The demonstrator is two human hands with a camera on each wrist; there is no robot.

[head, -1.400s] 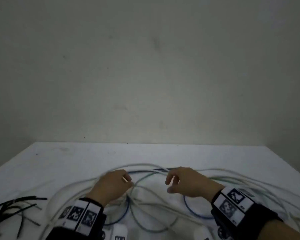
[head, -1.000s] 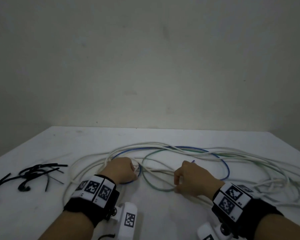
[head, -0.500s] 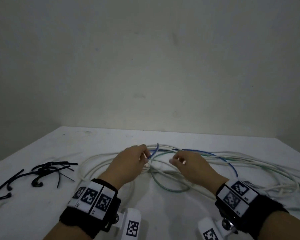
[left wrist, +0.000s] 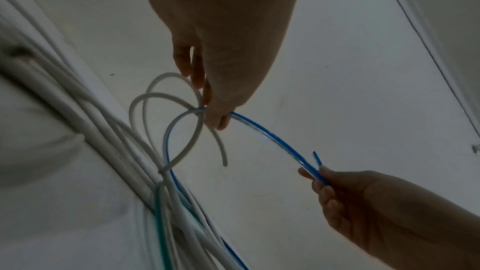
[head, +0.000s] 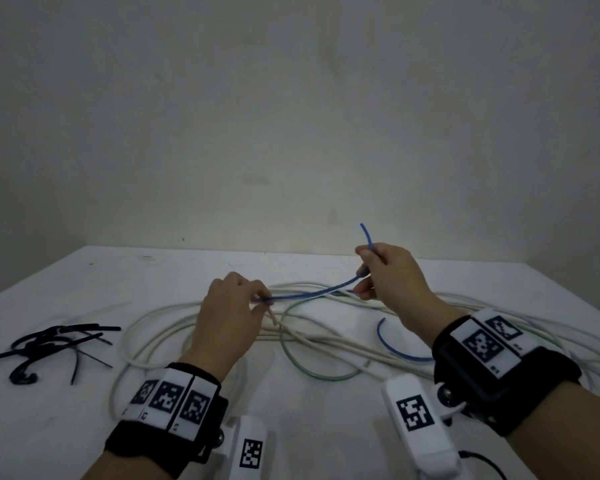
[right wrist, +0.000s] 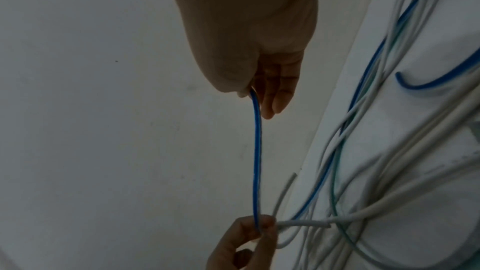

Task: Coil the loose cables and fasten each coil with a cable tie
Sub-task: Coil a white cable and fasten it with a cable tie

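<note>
A thin blue cable (head: 321,291) (left wrist: 270,141) (right wrist: 256,157) stretches between my two hands above the white table (head: 84,271). My right hand (head: 369,268) (right wrist: 255,91) pinches it near its free end, which sticks up past the thumb. My left hand (head: 262,301) (left wrist: 215,116) pinches the same cable lower down, together with white cable loops (left wrist: 155,98). Under the hands a tangle of white cables (head: 174,323), a green cable (head: 309,370) and more blue cable (head: 395,351) lies on the table.
A heap of black cable ties (head: 45,344) lies at the table's left. The cable tangle spreads to the right edge (head: 568,344). A plain wall (head: 291,116) stands right behind the table's far edge.
Both hands rose from the tangle. My right hand took the blue cable's end and drew it up and to the right, while the left hand kept its pinch near the middle.
</note>
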